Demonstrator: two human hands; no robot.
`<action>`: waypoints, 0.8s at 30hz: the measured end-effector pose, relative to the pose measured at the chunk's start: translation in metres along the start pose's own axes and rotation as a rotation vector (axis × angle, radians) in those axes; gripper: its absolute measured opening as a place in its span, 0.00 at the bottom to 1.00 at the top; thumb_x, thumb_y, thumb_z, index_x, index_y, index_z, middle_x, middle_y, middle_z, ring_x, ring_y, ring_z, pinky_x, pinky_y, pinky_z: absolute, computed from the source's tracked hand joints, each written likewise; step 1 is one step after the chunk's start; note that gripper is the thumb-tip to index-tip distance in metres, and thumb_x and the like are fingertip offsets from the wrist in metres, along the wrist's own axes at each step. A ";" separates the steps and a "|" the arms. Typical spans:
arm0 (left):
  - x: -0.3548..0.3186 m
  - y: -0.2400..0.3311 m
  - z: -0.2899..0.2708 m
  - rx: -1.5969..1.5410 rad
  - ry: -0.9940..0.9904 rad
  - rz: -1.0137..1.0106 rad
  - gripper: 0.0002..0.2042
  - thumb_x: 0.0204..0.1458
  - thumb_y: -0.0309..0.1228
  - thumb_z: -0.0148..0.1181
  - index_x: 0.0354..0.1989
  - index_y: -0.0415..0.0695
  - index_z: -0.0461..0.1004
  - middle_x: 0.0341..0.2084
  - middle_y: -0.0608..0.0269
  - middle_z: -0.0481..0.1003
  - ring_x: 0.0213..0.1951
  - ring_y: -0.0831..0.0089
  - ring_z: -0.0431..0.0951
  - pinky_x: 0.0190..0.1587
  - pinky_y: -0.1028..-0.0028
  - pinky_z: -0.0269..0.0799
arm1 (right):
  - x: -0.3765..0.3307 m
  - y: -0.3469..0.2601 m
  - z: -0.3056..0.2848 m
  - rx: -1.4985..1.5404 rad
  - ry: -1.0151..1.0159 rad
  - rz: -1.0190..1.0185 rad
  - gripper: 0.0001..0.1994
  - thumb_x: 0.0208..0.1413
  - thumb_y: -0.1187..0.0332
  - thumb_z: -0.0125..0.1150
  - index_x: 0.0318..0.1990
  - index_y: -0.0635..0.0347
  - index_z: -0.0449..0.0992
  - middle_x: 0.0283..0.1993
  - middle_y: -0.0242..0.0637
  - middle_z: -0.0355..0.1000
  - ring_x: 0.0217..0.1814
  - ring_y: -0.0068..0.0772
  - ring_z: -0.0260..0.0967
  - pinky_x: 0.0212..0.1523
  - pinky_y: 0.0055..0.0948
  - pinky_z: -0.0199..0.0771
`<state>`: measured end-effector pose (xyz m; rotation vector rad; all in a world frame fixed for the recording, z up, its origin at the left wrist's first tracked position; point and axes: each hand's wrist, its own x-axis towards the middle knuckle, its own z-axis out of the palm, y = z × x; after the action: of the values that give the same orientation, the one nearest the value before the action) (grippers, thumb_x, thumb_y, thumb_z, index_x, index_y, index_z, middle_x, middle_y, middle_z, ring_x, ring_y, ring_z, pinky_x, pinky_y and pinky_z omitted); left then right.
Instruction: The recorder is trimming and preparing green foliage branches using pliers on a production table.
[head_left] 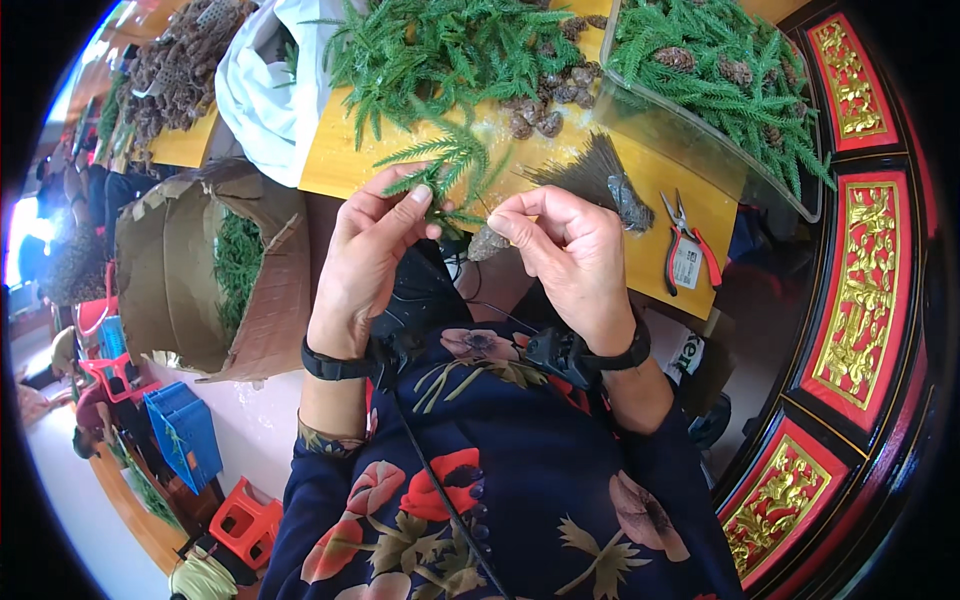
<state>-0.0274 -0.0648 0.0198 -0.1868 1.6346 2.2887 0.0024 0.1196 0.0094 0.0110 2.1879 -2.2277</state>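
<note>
My left hand [380,235] is closed on a green artificial pine sprig [455,155], thumb pressed over its stem and needles spreading up past the fingers. Just to the right, my right hand [570,240] pinches what looks like a thin dark wire between thumb and forefinger. A small grey-brown pine cone [486,243] shows just below those fingertips; how it joins the wire or sprig is hard to make out. Both hands are raised before the near edge of the yellow table [340,165]. Beyond the right hand lies a bundle of thin dark wires [592,172], wrapped at one end.
Red-and-black pliers [685,245] lie at the table's right. Farther back are a heap of green sprigs [430,60], loose pine cones [550,100] and a clear bin [700,130] of sprigs and cones. A cardboard box [180,280] and white sack [265,95] stand left.
</note>
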 end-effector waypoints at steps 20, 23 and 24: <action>0.018 -0.010 0.021 0.162 -0.074 0.064 0.04 0.55 0.25 0.58 0.37 0.40 0.73 0.32 0.65 0.75 0.31 0.82 0.75 0.35 0.82 0.71 | -0.004 0.004 -0.017 -0.085 0.108 -0.002 0.04 0.56 0.73 0.61 0.33 0.66 0.77 0.19 0.21 0.66 0.17 0.07 0.53 0.17 0.12 0.50; 0.019 -0.010 0.018 0.151 -0.080 0.032 0.03 0.55 0.24 0.58 0.35 0.40 0.72 0.31 0.65 0.75 0.31 0.81 0.75 0.35 0.82 0.71 | -0.004 0.006 -0.017 -0.068 0.109 0.015 0.04 0.56 0.73 0.61 0.33 0.66 0.77 0.20 0.21 0.66 0.17 0.06 0.54 0.17 0.12 0.50; 0.019 -0.008 0.018 0.138 -0.082 0.011 0.03 0.54 0.24 0.58 0.35 0.40 0.72 0.31 0.66 0.75 0.30 0.81 0.75 0.35 0.82 0.71 | -0.004 0.006 -0.017 -0.067 0.109 0.016 0.04 0.56 0.73 0.61 0.33 0.66 0.77 0.20 0.21 0.66 0.17 0.06 0.54 0.17 0.12 0.50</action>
<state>-0.0411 -0.0421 0.0132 -0.0511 1.7468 2.1518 0.0062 0.1361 0.0030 0.1512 2.3071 -2.1935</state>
